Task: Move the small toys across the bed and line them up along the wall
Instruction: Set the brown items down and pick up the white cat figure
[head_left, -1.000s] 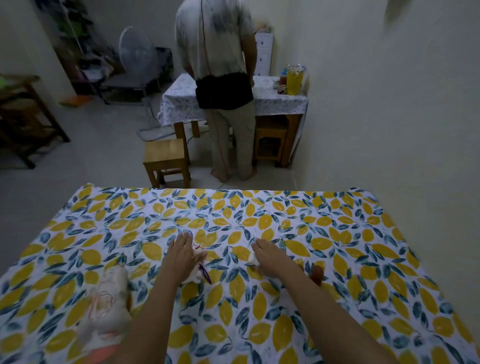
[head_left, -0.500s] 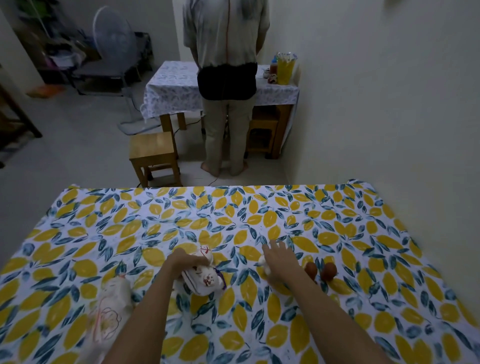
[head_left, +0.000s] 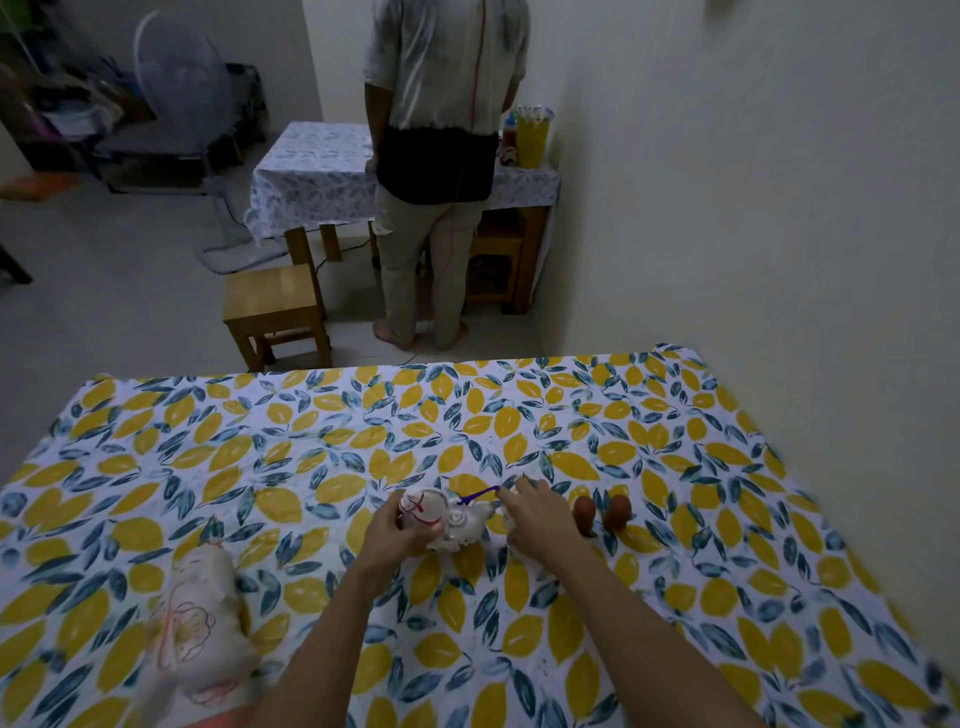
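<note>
A bed (head_left: 260, 457) with a yellow-and-blue leaf sheet fills the lower view; the pale wall (head_left: 753, 260) runs along its right side. My left hand (head_left: 397, 535) is shut on a small white toy (head_left: 452, 522) marked with red and purple lines, held just above the sheet at mid-bed. My right hand (head_left: 540, 517) lies right of it, fingers spread, touching the toy's far side; whether it holds anything is hidden. Two small brown toys (head_left: 600, 514) stand side by side just right of my right hand. A larger white toy (head_left: 200, 629) with red scribbles lies at lower left.
A person (head_left: 441, 171) stands with their back to me beyond the bed's foot, at a cloth-covered table (head_left: 311, 176) by the wall. A wooden stool (head_left: 272, 312) stands near the bed's far edge. A standing fan (head_left: 182, 83) is farther back on the left.
My left hand has closed on the small white toy, lifted it and carried it right, towards my right hand. The two brown toys came into view as my right hand shifted.
</note>
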